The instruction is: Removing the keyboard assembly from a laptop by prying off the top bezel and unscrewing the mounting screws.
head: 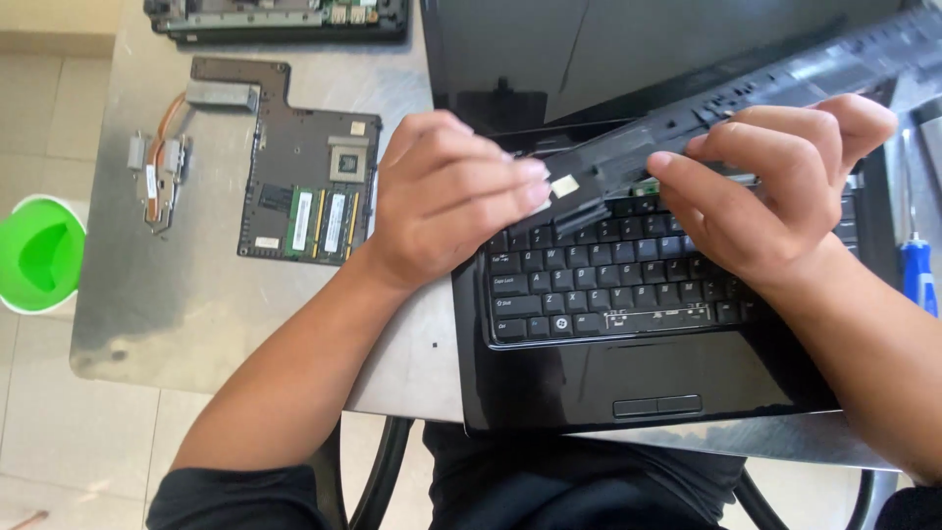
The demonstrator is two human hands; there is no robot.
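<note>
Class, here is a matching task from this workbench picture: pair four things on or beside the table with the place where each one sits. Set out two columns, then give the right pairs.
Things:
1. green bucket
2. circuit board
3. screwdriver
4. long black strip

Places:
A. at the right edge of the table
B. held in both hands over the keyboard
C. on the floor, left of the table
D. flat on the table, left of the laptop

Pairs: 1-C, 2-D, 3-A, 4-B
</note>
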